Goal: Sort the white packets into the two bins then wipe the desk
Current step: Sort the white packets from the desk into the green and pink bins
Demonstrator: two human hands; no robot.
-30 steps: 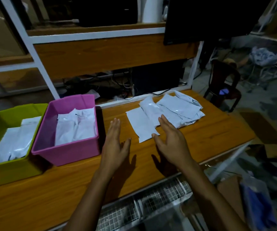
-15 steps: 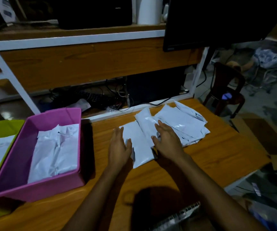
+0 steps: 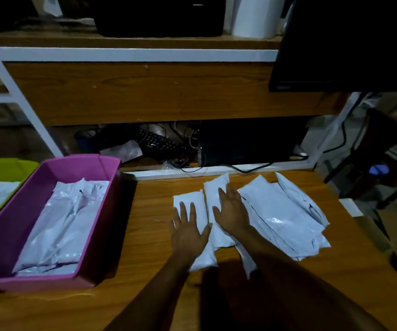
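Observation:
A loose pile of white packets (image 3: 281, 216) lies on the right half of the wooden desk (image 3: 145, 235). My left hand (image 3: 188, 231) rests flat, fingers spread, on the leftmost packet (image 3: 200, 204). My right hand (image 3: 231, 211) lies flat on the packet beside it, fingers pointing away from me. Neither hand grips anything. At the left stands a pink bin (image 3: 106, 211) with several white packets inside. A green bin (image 3: 4, 168), also holding packets, shows partly at the far left edge.
A wooden back panel (image 3: 145, 91) with a white frame rises behind the desk. Under it lie a keyboard (image 3: 159, 142) and cables. A dark monitor (image 3: 343, 41) hangs at the upper right. A dark chair (image 3: 379, 158) stands off the desk's right end.
Both hands have reached forward from the bare desk onto the left packets of the pile. The view has shifted right and closer, so the green bin is nearly out of sight.

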